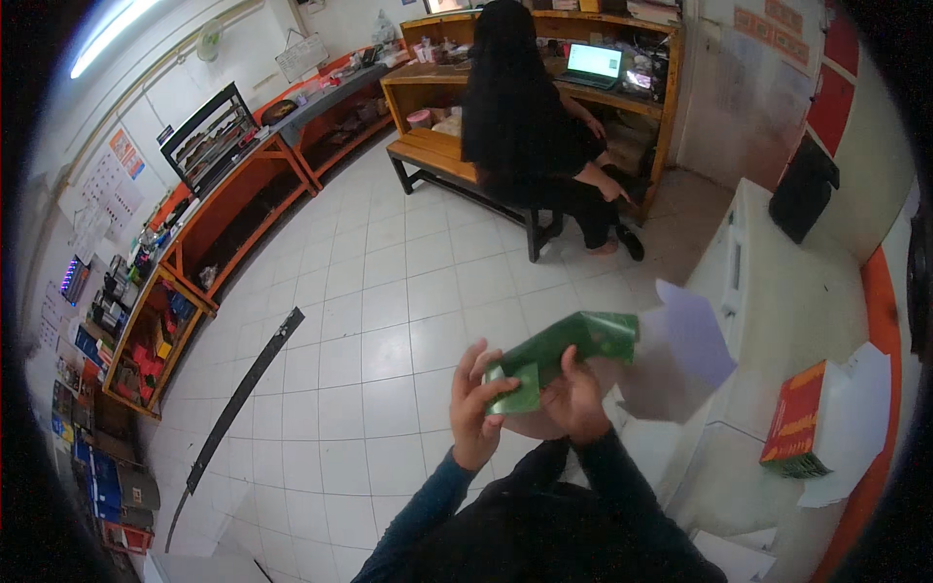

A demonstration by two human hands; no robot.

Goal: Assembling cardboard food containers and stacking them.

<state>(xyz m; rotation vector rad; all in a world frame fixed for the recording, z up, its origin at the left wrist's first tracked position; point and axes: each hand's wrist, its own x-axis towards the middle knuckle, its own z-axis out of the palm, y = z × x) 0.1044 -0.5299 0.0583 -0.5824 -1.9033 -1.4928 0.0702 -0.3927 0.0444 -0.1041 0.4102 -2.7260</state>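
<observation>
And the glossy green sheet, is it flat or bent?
Bent: the glossy green sheet angles near its right end and turns back by the left fingers.

A bare left hand (470, 416) and bare right hand (578, 403) hold a bent, glossy green sheet (587, 336) (a black-clad person (505, 107) sits beyond on an orange-brown wooden bench (428, 150)).

2 dark teal sleeves, long and fairly close-fitting, reach the wrists: the left sleeve (420, 513) between 6 and 7 o'clock in the view, the right sleeve (628, 483) near 5. Between 5 and 6 o'clock, a black garment (539, 539) covers the torso. Both hands (474, 418) are bare.
</observation>
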